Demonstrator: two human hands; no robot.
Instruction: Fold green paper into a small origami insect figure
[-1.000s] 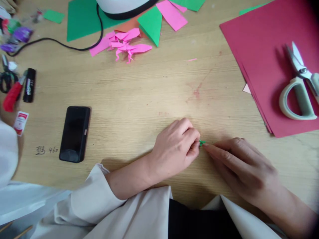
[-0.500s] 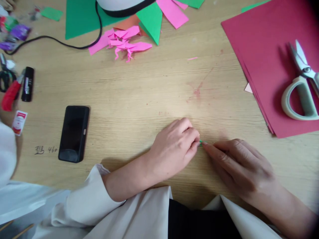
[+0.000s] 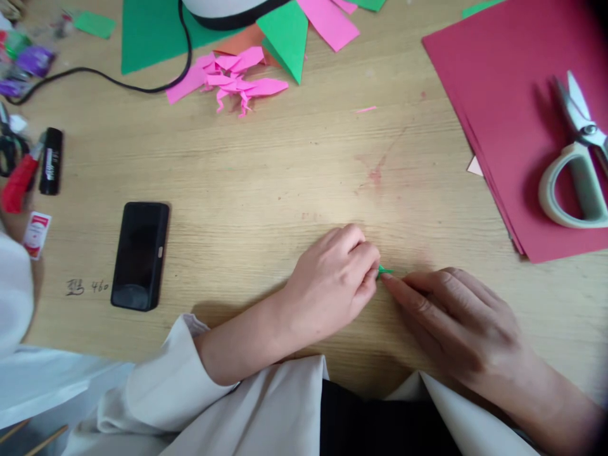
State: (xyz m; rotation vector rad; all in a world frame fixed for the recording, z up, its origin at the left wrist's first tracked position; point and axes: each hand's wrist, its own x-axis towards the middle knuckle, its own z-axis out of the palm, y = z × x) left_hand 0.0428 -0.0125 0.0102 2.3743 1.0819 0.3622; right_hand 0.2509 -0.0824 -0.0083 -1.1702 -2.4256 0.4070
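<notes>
A wood-grained table [image 3: 237, 164] spreads out beneath and beyond the two hands, its surface marked with faint reddish stains ahead of them. The left hand [image 3: 332, 272] rests with its fingers curled in tightly, thumb and forefinger drawn together on a small green piece [image 3: 385, 271], most of which their tips hide. That piece lies between the two hands, its visible end poking out toward the right hand [image 3: 468, 329]. The right hand's fingers are bent and close together, the forefinger's tip touching the piece; whether its thumb pinches from below cannot be told. Well to the left of the left hand lies a black phone [image 3: 140, 256], and farther out that way are a black tube [image 3: 50, 161] and a red-handled tool [image 3: 19, 183]. Far ahead of the left hand sit folded pink paper shapes [image 3: 247, 85], near a green folded paper [image 3: 287, 38]. Beyond the right hand, farther right, scissors [image 3: 589, 131] lie on red sheets [image 3: 494, 82].
</notes>
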